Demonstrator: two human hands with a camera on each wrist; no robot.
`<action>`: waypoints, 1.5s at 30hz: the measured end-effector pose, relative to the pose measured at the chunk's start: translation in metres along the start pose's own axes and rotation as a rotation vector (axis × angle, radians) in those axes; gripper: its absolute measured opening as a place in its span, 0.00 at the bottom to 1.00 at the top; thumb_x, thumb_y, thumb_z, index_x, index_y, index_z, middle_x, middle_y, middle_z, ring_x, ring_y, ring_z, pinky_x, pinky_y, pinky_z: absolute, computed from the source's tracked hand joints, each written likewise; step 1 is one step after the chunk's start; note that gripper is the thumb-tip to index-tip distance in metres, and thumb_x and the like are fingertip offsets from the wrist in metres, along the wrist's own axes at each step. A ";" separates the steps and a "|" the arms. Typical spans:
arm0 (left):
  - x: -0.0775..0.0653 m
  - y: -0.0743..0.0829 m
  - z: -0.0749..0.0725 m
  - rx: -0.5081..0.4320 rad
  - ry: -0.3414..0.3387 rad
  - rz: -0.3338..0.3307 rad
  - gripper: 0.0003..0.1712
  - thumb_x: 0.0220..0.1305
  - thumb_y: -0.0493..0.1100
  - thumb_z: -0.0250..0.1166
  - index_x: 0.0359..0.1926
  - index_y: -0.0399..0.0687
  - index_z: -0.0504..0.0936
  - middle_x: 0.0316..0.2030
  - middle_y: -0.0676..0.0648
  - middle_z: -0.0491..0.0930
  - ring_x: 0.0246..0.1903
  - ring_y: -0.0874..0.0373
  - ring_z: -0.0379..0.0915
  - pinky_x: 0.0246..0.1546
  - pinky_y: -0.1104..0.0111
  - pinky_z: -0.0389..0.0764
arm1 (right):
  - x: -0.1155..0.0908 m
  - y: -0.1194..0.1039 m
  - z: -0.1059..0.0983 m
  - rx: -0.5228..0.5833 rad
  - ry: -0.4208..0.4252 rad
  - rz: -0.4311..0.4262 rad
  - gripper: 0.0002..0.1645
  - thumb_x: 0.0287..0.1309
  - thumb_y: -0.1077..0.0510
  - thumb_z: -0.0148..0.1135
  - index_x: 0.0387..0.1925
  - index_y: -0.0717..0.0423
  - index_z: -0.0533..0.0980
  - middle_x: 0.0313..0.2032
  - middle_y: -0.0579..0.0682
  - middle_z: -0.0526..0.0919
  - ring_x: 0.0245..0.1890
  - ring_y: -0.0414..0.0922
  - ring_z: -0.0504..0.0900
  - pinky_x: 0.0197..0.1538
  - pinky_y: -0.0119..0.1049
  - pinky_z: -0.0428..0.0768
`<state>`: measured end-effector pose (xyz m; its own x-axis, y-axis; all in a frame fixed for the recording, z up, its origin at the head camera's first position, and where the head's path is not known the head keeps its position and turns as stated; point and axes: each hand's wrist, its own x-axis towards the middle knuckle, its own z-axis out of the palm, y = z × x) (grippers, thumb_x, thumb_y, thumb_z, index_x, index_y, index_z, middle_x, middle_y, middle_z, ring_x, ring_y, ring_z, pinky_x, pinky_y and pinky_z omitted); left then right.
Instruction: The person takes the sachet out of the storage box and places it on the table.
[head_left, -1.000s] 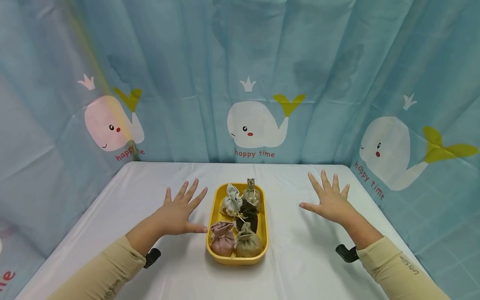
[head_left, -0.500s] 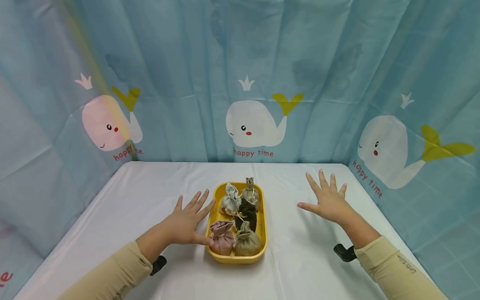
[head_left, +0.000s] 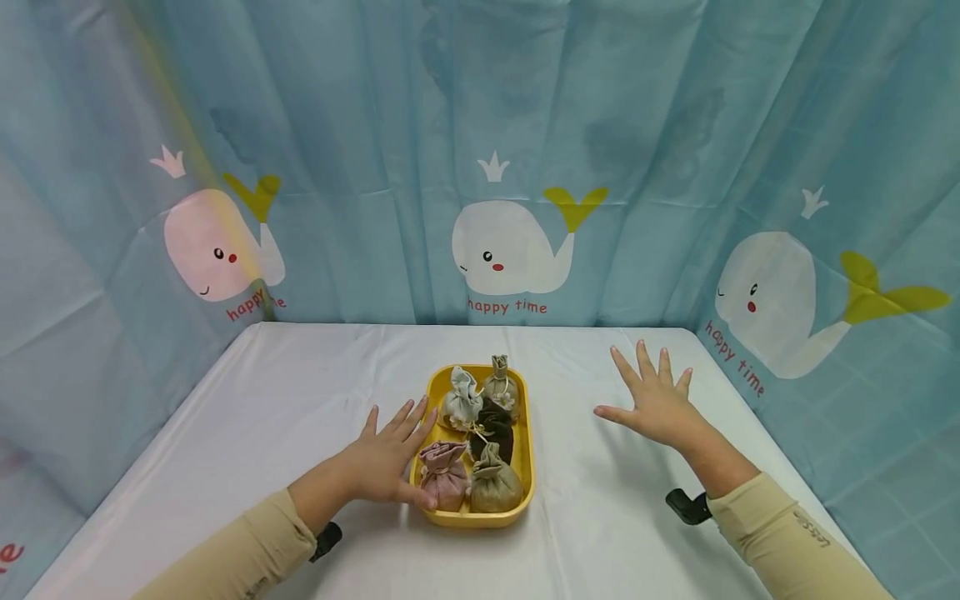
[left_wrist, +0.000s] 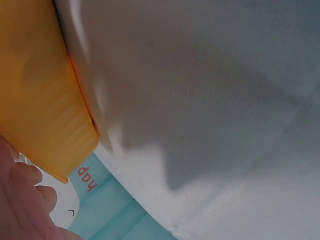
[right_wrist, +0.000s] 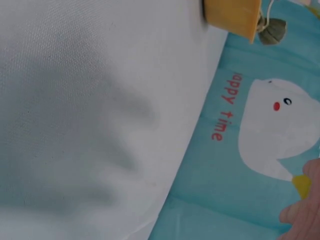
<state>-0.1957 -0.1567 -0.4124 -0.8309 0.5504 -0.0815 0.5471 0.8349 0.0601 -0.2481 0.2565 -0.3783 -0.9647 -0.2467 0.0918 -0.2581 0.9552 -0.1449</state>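
Observation:
A yellow tray (head_left: 531, 467) holds several small drawstring pouches. Nearest the person in it are a pink pouch (head_left: 444, 479) and an olive pouch (head_left: 496, 483). Behind them lie a dark brown pouch (head_left: 495, 433), a pale grey pouch (head_left: 462, 402) and a beige pouch (head_left: 502, 392). My left hand (head_left: 381, 460), fingers straight, is at the tray's left rim, its thumb overlapping the pink pouch's edge in the head view. In the left wrist view its curved fingers show beside the tray wall (left_wrist: 45, 95). My right hand (head_left: 660, 404) hovers with spread fingers right of the tray, holding nothing.
A white cloth covers the table (head_left: 585, 533). Blue curtains (head_left: 360, 167) printed with whales enclose it at the back and both sides. A black wrist mount shows under each forearm, the right mount (head_left: 686, 506) more fully.
My left hand has moved right and toward the person, from beside the tray to its left rim by the pink pouch. The right hand stays nearly still.

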 end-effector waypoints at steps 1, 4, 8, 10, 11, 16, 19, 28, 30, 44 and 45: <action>0.000 0.000 0.000 -0.002 -0.001 0.001 0.70 0.34 0.86 0.45 0.72 0.48 0.40 0.71 0.43 0.34 0.69 0.46 0.30 0.58 0.36 0.33 | 0.000 0.000 0.000 -0.001 0.000 -0.001 0.62 0.43 0.19 0.46 0.72 0.45 0.38 0.69 0.67 0.33 0.63 0.73 0.29 0.51 0.75 0.28; 0.000 0.001 0.001 -0.013 -0.004 0.005 0.71 0.34 0.85 0.47 0.71 0.45 0.42 0.71 0.43 0.35 0.69 0.46 0.31 0.58 0.36 0.34 | 0.001 0.000 0.001 -0.004 0.002 -0.001 0.62 0.43 0.19 0.45 0.72 0.45 0.38 0.69 0.67 0.33 0.64 0.73 0.29 0.51 0.75 0.29; 0.003 0.000 0.004 -0.004 -0.017 0.009 0.72 0.34 0.85 0.48 0.71 0.44 0.41 0.71 0.43 0.34 0.69 0.48 0.32 0.59 0.37 0.35 | 0.001 -0.001 0.000 -0.004 0.003 0.001 0.62 0.43 0.19 0.46 0.72 0.46 0.39 0.69 0.67 0.33 0.64 0.72 0.29 0.51 0.75 0.29; 0.004 0.000 0.006 0.003 -0.020 0.010 0.72 0.34 0.86 0.47 0.71 0.44 0.41 0.71 0.43 0.34 0.69 0.49 0.31 0.60 0.38 0.36 | 0.002 0.000 0.000 0.001 0.000 0.001 0.62 0.43 0.19 0.46 0.72 0.46 0.39 0.69 0.67 0.33 0.64 0.72 0.28 0.51 0.75 0.29; 0.005 0.000 0.007 0.012 -0.021 0.011 0.73 0.34 0.86 0.46 0.71 0.44 0.40 0.71 0.44 0.33 0.69 0.49 0.31 0.60 0.38 0.37 | 0.002 -0.001 0.000 0.001 -0.002 0.001 0.62 0.43 0.19 0.46 0.72 0.45 0.39 0.69 0.66 0.33 0.64 0.72 0.28 0.51 0.75 0.29; 0.004 0.000 0.006 0.012 -0.012 0.023 0.72 0.35 0.86 0.47 0.71 0.42 0.41 0.71 0.42 0.34 0.69 0.48 0.31 0.61 0.40 0.40 | 0.004 -0.002 -0.003 0.008 -0.006 0.005 0.62 0.44 0.19 0.45 0.71 0.44 0.36 0.69 0.66 0.32 0.64 0.71 0.26 0.51 0.74 0.28; 0.004 0.001 0.004 0.025 -0.012 0.027 0.72 0.36 0.85 0.47 0.71 0.41 0.41 0.71 0.42 0.35 0.69 0.48 0.31 0.61 0.40 0.41 | 0.006 -0.002 -0.005 0.007 0.001 0.007 0.63 0.44 0.19 0.45 0.71 0.43 0.35 0.69 0.65 0.31 0.64 0.70 0.25 0.51 0.74 0.27; 0.006 0.001 0.004 0.058 -0.032 0.012 0.75 0.30 0.88 0.43 0.71 0.42 0.40 0.71 0.43 0.34 0.69 0.49 0.30 0.62 0.42 0.40 | 0.010 -0.007 -0.008 0.009 0.017 -0.007 0.63 0.43 0.19 0.46 0.72 0.44 0.37 0.69 0.65 0.32 0.64 0.70 0.26 0.52 0.74 0.29; 0.006 0.000 0.005 0.057 -0.036 0.007 0.76 0.29 0.89 0.42 0.71 0.43 0.40 0.71 0.43 0.34 0.69 0.50 0.29 0.62 0.43 0.40 | 0.012 -0.009 -0.008 0.013 0.009 -0.009 0.62 0.44 0.19 0.47 0.72 0.44 0.37 0.69 0.65 0.32 0.64 0.69 0.25 0.52 0.74 0.28; 0.005 0.001 0.002 0.047 -0.034 0.019 0.75 0.31 0.88 0.43 0.71 0.40 0.42 0.71 0.41 0.35 0.69 0.49 0.30 0.63 0.43 0.42 | 0.020 -0.038 -0.010 0.019 0.015 -0.085 0.61 0.43 0.20 0.48 0.72 0.42 0.38 0.70 0.61 0.32 0.66 0.65 0.27 0.56 0.71 0.31; 0.005 0.001 0.002 0.049 -0.034 0.021 0.75 0.31 0.88 0.43 0.71 0.40 0.42 0.71 0.41 0.35 0.69 0.48 0.30 0.63 0.43 0.42 | 0.020 -0.040 -0.009 0.017 0.019 -0.092 0.61 0.43 0.20 0.48 0.72 0.42 0.39 0.70 0.61 0.33 0.67 0.64 0.27 0.56 0.71 0.32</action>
<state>-0.1989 -0.1535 -0.4144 -0.8158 0.5670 -0.1142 0.5694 0.8220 0.0136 -0.2570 0.2151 -0.3616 -0.9356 -0.3303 0.1244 -0.3469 0.9256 -0.1514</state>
